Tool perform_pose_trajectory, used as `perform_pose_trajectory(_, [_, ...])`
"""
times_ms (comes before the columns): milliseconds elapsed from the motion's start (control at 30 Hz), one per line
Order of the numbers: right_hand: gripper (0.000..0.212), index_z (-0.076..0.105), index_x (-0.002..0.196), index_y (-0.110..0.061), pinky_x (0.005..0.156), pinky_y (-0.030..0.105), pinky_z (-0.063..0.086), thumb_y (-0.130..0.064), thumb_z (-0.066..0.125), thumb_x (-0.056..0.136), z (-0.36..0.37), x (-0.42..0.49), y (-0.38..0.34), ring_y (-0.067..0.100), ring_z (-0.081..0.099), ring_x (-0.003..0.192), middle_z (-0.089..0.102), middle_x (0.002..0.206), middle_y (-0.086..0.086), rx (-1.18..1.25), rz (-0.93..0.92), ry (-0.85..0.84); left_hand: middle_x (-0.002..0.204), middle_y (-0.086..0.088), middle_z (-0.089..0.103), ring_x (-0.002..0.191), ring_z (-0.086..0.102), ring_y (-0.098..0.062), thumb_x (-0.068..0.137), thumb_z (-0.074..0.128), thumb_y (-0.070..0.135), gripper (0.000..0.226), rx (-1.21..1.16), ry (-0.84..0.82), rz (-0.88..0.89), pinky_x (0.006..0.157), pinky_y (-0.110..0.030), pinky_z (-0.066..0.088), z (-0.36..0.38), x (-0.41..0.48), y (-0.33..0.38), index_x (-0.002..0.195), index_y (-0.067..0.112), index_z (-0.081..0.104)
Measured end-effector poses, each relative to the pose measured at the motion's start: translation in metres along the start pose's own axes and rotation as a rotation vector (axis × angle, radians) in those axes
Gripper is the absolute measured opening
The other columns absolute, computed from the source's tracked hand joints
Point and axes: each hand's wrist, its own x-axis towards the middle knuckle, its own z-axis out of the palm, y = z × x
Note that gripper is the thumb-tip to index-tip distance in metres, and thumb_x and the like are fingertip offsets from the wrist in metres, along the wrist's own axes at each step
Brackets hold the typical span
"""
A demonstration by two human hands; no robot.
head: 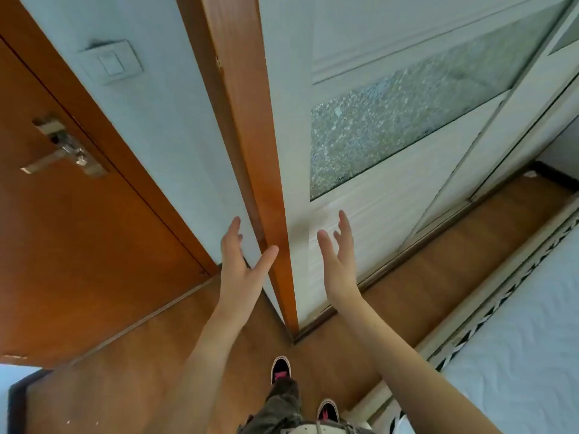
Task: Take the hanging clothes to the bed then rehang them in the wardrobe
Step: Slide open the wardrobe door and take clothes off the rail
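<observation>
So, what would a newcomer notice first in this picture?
The left hand and the right hand are raised open in the middle, holding nothing. Just beyond the right hand is the white wardrobe door with a frosted glass panel. A brown door with a metal handle fills the left side.

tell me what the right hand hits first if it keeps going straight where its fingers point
Most likely the white wardrobe door, on its plain panel just below the frosted glass pane. The right hand is open, fingers aimed at it, with nothing between; how far off is unclear.
</observation>
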Motion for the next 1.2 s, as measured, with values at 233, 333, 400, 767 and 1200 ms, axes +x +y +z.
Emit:
perform_pose_trajectory(233, [0.088,-0.010,0.152,-0.043,0.121,0.052,0.012,-0.072,0.040,0.086,0.053,0.018,-0.013,0.004,-0.014,0.148,-0.012,0.162,-0.018,-0.023,-0.112,0.003,0.152,-0.001,0.032,0.135,0.036,-0.006,0.072,0.065,0.064,0.103,0.012,0.037,0.233,0.097,0.001,0.031,0.001,0.048,0.024,0.153,0.020,0.018])
perform_pose_trajectory(333, [0.088,-0.012,0.153,-0.032,0.122,0.043,0.003,-0.073,0.030,0.087,0.059,0.026,-0.005,0.003,-0.019,0.147,-0.016,0.160,-0.015,-0.089,-0.180,0.050,0.152,-0.002,0.032,0.137,0.039,-0.010,0.071,0.065,0.067,0.106,-0.015,0.030,0.242,0.104,-0.022,0.046,0.003,0.051,0.017,0.153,0.017,0.020])
perform_pose_trajectory(400, [0.090,-0.010,0.154,-0.029,0.121,0.036,0.001,-0.074,0.029,0.086,0.058,0.032,-0.004,0.004,-0.017,0.147,-0.013,0.162,-0.014,-0.070,-0.188,0.080,0.151,-0.003,0.033,0.137,0.041,-0.016,0.071,0.065,0.067,0.105,-0.029,0.026,0.234,0.100,-0.041,0.051,0.004,0.051,0.012,0.152,0.015,0.022])
perform_pose_trajectory(767, [0.099,-0.003,0.156,-0.025,0.101,-0.005,0.013,-0.077,0.036,0.082,0.002,0.090,-0.006,0.005,-0.001,0.150,-0.002,0.164,-0.011,-0.024,-0.210,0.143,0.143,-0.012,0.043,0.126,0.052,-0.028,0.069,0.066,0.071,0.108,-0.029,0.070,0.242,0.088,-0.048,0.056,0.007,0.052,-0.001,0.147,0.006,0.032])
perform_pose_trajectory(1200, [0.081,-0.003,0.156,-0.031,0.085,-0.016,0.012,-0.056,0.039,0.092,-0.083,0.173,-0.010,0.011,0.000,0.150,-0.005,0.164,-0.013,-0.035,-0.151,0.096,0.078,-0.017,0.045,0.069,0.034,-0.005,0.098,0.043,0.011,0.020,0.505,0.618,0.968,0.079,-0.006,0.034,0.033,0.029,0.149,0.083,0.001,0.051])
